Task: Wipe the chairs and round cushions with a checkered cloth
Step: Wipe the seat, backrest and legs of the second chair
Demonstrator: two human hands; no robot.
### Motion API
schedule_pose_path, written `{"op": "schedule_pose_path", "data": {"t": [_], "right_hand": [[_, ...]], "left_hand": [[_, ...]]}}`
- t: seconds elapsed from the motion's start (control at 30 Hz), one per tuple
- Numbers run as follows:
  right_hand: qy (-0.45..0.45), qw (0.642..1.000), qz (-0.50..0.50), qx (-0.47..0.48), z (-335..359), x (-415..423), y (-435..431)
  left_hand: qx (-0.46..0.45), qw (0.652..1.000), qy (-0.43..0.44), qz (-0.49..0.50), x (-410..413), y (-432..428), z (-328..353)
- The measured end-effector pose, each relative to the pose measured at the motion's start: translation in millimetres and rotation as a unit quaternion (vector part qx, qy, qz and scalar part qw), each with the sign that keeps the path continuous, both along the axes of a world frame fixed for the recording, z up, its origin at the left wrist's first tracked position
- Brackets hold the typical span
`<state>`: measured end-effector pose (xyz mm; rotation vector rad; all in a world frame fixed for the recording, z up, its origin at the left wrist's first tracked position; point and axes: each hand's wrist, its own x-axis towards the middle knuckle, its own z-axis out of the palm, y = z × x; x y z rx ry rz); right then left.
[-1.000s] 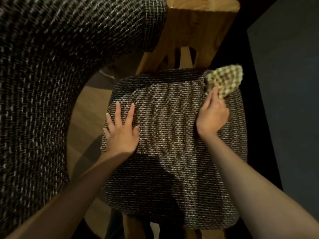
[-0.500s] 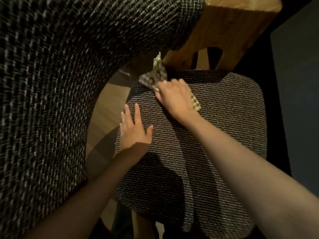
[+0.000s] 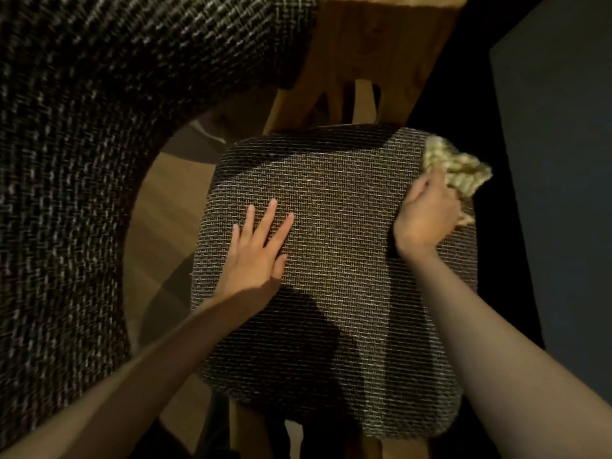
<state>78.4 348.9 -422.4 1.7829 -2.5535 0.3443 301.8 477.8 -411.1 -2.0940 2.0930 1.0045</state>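
The right hand (image 3: 427, 213) grips the bunched checkered cloth (image 3: 460, 170) at the seat cushion's (image 3: 331, 293) two o'clock corner, with some cloth overhanging the edge. The left hand (image 3: 256, 250) lies flat, fingers straight and spread, near nine o'clock. To wipe well, that palm should pin the cushion while the cloth is drawn in overlapping, evenly pressed strokes toward six o'clock.

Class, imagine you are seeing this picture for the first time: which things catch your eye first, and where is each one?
The dark woven seat cushion fills the centre, with the left hand lying flat on its left part. At its far right edge the right hand grips a bunched checkered cloth. A big round cushion in a similar weave curves across the upper left, beside the wooden chair back at the top.
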Motion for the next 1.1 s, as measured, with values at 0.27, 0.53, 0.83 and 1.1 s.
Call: {"op": "schedule_pose_path", "data": {"t": [0.27,0.53,0.83,1.1], "right_hand": [[0.059,0.942,0.328,0.046,-0.1,-48.6,36.4],[-0.011,0.952,0.272,0.138,4.9,-14.1,108.4],[0.02,0.988,0.075,0.132,16.4,-74.8,115.7],[-0.006,0.945,0.279,0.169,12.9,-67.1,141.9]], "left_hand": [[0.018,0.999,-0.026,0.03,-42.4,-2.5,2.3],[0.0,0.998,0.003,0.056,-69.0,-1.1,6.8],[0.005,0.999,-0.018,0.03,-72.0,13.2,10.7],[0.029,0.999,-0.018,0.009,-74.3,19.1,16.7]]}}
